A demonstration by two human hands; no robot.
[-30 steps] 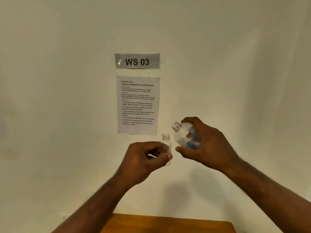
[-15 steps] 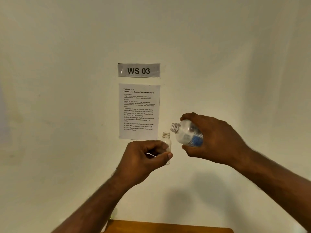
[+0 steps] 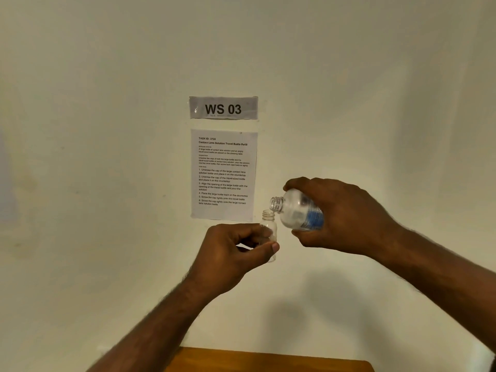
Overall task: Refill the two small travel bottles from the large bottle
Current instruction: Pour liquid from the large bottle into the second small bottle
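My left hand (image 3: 236,253) pinches the small clear plastic travel bottle (image 3: 269,226), thumb across its front low down, fingers curled behind it; bottle upright, mouth uncapped. My right hand (image 3: 346,216) is wrapped round the large clear plastic bottle with a blue label (image 3: 298,212), fingers over the top, thumb underneath. Large bottle tipped over nearly flat, threaded uncapped neck pointing left and slightly down. Its neck sits just above and right of the travel bottle's mouth, rims very close; cannot tell if they touch. Cannot tell whether liquid is running. Only one travel bottle in view.

Both bottles held up in the air in front of the pale cream wall (image 3: 107,183). Behind the travel bottle, up and left of it: white printed instruction sheet (image 3: 224,174), its lower right corner just beside the travel bottle's neck. Above that sheet, a grey sign reading "WS 03" (image 3: 223,108). Both lie flat on the wall, nothing sticks out toward the hands.

Well below the travel bottle, at the bottom edge of view, a strip of brown wooden tabletop (image 3: 268,361); its far edge meets the wall. Open air between the tabletop and both hands, crossed only by my forearms. Bare wall left and right of the hands.
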